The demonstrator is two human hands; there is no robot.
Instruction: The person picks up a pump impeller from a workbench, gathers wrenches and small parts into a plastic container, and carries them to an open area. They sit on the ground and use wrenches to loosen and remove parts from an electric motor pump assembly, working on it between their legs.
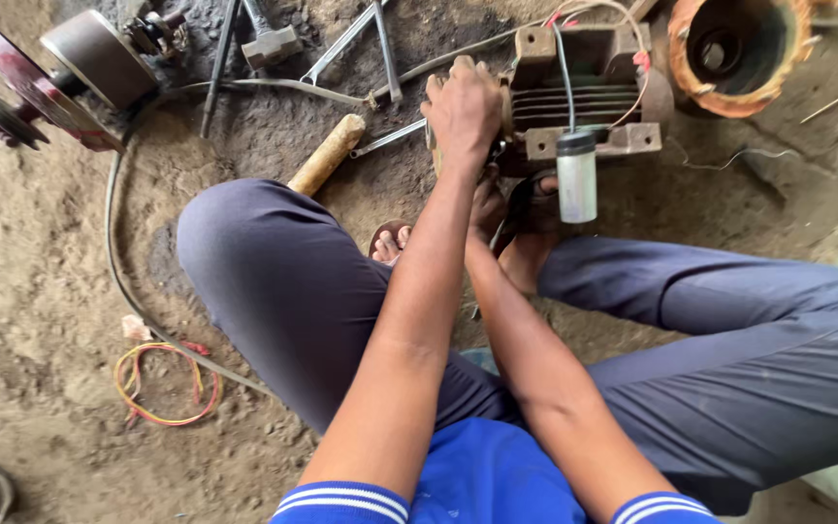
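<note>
A dusty finned electric motor (584, 102) lies on the dirt floor between my feet. A white cylindrical capacitor (576, 177) hangs from its wires in front of it. My left hand (462, 109) is closed over the motor's left end, gripping its end cover. My right hand (488, 206) sits just below, mostly hidden behind my left forearm, against the motor's lower edge beside a dark curved part (517, 209). Whether it holds anything is hidden.
A wooden-handled tool (326, 155), a hammer head (270, 44) and metal pliers (366, 39) lie to the left. A red pulley assembly (46, 73) stands at the far left, an orange motor housing (741, 49) top right. Coiled red-yellow wire (162, 383) and a hose (118, 272) lie on the floor.
</note>
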